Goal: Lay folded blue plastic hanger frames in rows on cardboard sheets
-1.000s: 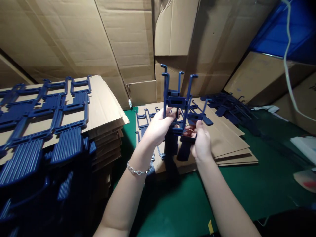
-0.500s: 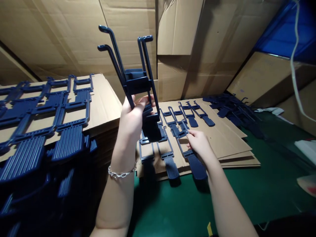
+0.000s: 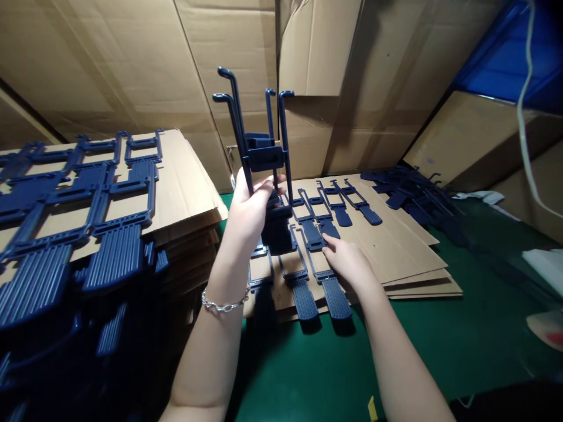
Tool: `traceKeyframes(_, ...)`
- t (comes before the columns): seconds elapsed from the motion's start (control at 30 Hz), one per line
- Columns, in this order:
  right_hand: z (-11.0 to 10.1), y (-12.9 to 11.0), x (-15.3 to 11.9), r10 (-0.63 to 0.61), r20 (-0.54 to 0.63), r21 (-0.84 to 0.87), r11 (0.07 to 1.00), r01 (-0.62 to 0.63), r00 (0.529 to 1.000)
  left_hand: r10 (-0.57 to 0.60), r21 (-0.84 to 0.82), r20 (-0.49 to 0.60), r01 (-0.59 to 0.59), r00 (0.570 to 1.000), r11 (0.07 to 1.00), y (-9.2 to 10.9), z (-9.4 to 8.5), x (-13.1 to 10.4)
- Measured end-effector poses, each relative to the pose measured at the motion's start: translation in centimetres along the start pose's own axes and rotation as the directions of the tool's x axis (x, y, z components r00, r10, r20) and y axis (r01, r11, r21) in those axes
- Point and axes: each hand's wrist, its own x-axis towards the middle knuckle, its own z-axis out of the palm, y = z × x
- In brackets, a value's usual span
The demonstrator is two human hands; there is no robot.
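Left hand [image 3: 250,205] grips hooks [image 3: 259,158]; right hand [image 3: 347,261] on cardboard [image 3: 396,246].

Cardboard walls [image 3: 132,64] behind green tabletop [image 3: 440,340]

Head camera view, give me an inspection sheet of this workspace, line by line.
Surface: green table top, partly covered by flat brown cardboard sheets.
Job's things: dark blue plastic hook parts held upright; more blue parts in a row lying on the cardboard.
Clutter: tall stack of cardboard layered with blue plastic frames at left; loose pile of blue parts at back right; white items at right edge.
Hands: left hand closed on the upright parts, silver bracelet on its wrist; right hand resting on the row, fingers flat.
Cables: white cable hanging at right.
Surroundings: brown cardboard boxes behind; blue panel upper right.
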Motion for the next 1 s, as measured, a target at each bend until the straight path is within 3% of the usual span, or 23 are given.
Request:
traceKeyframes(0.23,0.6,0.5,0.5,-0.089,0.044,0.026,0.996,0.088,0.995,-0.059,-0.010,0.058,0.059,0.997,0.998,-0.8,0.6,0.0)
traceKeyframes(0.47,0.4,-0.5,0.2,-0.044,0.038,-0.031,0.998,0.045,0.998,-0.134,-0.005,0.112,0.135,0.985,0.991,-1.6,1.3,-0.2)
traceKeyframes(0.53,0.0,-0.6,-0.1,-0.028,-0.031,0.016,0.999,0.028,0.999,-0.168,0.020,0.167,0.167,0.972,0.986,-2.1,1.6,-0.3)
traceKeyframes(0.6,-0.3,-0.8,-0.3,-0.046,-0.177,0.193,0.978,0.081,0.983,-0.210,0.059,0.231,0.202,0.950,0.978,-2.6,2.0,-0.5)
traceKeyframes(0.67,-0.5,-1.0,-0.4,-0.080,-0.278,0.471,0.857,0.208,0.957,-0.269,0.123,0.291,0.243,0.918,0.962,-2.9,2.5,-0.7)
traceKeyframes(0.77,-0.4,-1.7,-0.6,-0.119,-0.264,0.817,0.499,0.287,0.957,-0.332,0.262,0.372,0.245,0.867,0.933,-3.0,3.2,-1.3)
traceKeyframes(0.83,-0.4,-2.1,-0.8,-0.110,-0.264,0.912,0.296,0.285,0.958,-0.340,0.356,0.414,0.194,0.844,0.914,-2.9,3.5,-1.7)
traceKeyframes(0.9,-0.7,-2.2,-1.1,-0.085,-0.303,0.929,0.197,0.314,0.949,-0.347,0.428,0.436,0.148,0.830,0.892,-2.7,3.7,-2.1)
traceKeyframes(1.0,-1.1,-2.1,-1.4,-0.059,-0.380,0.900,0.206,0.384,0.923,-0.370,0.481,0.458,0.125,0.808,0.868,-2.1,3.8,-2.5)
